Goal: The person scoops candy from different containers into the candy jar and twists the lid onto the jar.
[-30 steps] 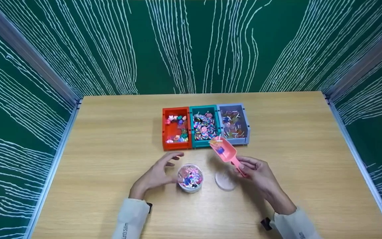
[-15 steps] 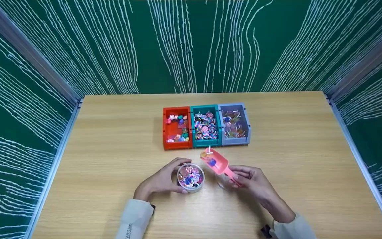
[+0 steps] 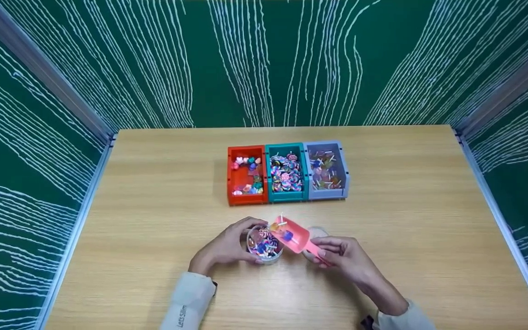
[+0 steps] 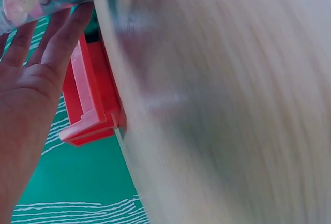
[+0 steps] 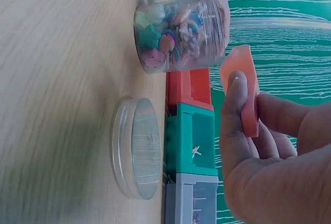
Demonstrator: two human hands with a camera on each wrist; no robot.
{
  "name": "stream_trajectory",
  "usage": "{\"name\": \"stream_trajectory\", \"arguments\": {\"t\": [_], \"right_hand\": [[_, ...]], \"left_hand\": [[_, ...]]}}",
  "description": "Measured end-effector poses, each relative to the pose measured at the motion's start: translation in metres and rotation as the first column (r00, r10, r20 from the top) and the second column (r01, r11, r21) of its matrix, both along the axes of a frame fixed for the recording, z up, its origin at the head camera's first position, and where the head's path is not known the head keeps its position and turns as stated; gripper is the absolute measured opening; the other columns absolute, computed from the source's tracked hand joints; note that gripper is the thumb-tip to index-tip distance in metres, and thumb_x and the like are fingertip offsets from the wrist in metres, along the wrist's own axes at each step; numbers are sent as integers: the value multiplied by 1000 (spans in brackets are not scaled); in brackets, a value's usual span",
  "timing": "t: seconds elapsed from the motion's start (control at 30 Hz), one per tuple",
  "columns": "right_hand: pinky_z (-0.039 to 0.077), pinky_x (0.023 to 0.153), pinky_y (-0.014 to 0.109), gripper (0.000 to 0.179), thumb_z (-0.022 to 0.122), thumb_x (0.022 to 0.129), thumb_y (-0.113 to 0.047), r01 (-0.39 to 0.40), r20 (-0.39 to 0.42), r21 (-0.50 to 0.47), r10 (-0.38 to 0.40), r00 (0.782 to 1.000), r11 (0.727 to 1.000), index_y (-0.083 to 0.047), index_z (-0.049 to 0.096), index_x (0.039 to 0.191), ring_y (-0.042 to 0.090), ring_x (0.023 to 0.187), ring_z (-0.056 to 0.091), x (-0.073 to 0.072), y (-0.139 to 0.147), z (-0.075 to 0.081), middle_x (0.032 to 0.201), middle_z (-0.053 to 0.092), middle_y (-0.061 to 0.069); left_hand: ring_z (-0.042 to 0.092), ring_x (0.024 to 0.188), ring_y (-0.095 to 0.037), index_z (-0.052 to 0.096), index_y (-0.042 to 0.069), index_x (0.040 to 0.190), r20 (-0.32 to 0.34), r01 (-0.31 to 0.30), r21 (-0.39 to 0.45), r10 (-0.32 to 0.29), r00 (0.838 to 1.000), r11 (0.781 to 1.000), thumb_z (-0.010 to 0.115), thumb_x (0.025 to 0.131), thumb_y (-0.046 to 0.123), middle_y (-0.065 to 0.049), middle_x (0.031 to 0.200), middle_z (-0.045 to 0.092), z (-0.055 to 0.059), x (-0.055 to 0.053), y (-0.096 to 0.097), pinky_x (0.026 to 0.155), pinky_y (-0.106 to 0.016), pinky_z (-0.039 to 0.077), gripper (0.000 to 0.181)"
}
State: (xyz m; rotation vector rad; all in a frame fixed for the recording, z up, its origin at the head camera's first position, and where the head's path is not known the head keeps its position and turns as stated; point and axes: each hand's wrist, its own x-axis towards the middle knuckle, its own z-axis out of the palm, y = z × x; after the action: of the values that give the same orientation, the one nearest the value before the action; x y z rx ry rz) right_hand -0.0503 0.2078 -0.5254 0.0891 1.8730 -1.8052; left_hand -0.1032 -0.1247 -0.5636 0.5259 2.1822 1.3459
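My left hand [image 3: 227,245] grips the clear round jar [image 3: 271,261], thumb on the near side and fingers on the far side. Through the jar's wall [image 5: 176,38] several colourful candy-like charms show in the right wrist view. My right hand [image 3: 353,261] pinches a pink scoop [image 3: 298,243] by its handle. At the scoop's mouth lies an orange piece with white sticks, and a blue piece [image 3: 287,235] sits farther in. That mouth is above the jar's right rim, partly covering its opening. In the left wrist view, my palm [image 4: 31,94] is beneath the jar's side at top left.
A clear round lid [image 5: 142,149] lies on the table right of the jar, partly behind my right hand. Farther back, joined red [image 3: 248,199], teal [image 3: 287,197] and grey-blue bins [image 3: 328,194] hold small charms. Green walls with white lines surround the wooden table [image 3: 163,183].
My right hand has brought the loaded scoop left and nearer, from beside the bins to the jar's rim. My left hand has closed around the jar.
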Motion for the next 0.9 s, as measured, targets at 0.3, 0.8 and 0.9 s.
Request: {"name": "stream_trajectory", "arguments": {"t": [0.3,0.8,0.9], "right_hand": [[64,74,30,30,62,100,7,-98,-158,134,118,980,986,13,68,129,26,89,77,2,-6,12,107,77,24],[49,53,20,29,66,94,8,-13,-393,504,242,887,864,-2,81,117,7,66,60,11,-32,44,84,75,3],[45,52,19,28,69,93,7,21,-425,571,274,863,821,-5,82,115,6,63,54,13,-37,49,84,74,1]], "left_hand": [[52,140,-23,58,30,145,-11,-1,13,1,1000,1000,98,77,27,9,143,60,-2,-2,-1,125,-53,32,79],[51,141,-24,57,32,146,-5,1,8,-1,1000,1000,95,80,23,9,142,61,-1,-1,-1,124,-56,33,77],[51,142,-24,57,32,146,-4,3,10,-3,1000,1000,95,80,24,10,141,61,-1,-2,-1,124,-55,33,77]]}}
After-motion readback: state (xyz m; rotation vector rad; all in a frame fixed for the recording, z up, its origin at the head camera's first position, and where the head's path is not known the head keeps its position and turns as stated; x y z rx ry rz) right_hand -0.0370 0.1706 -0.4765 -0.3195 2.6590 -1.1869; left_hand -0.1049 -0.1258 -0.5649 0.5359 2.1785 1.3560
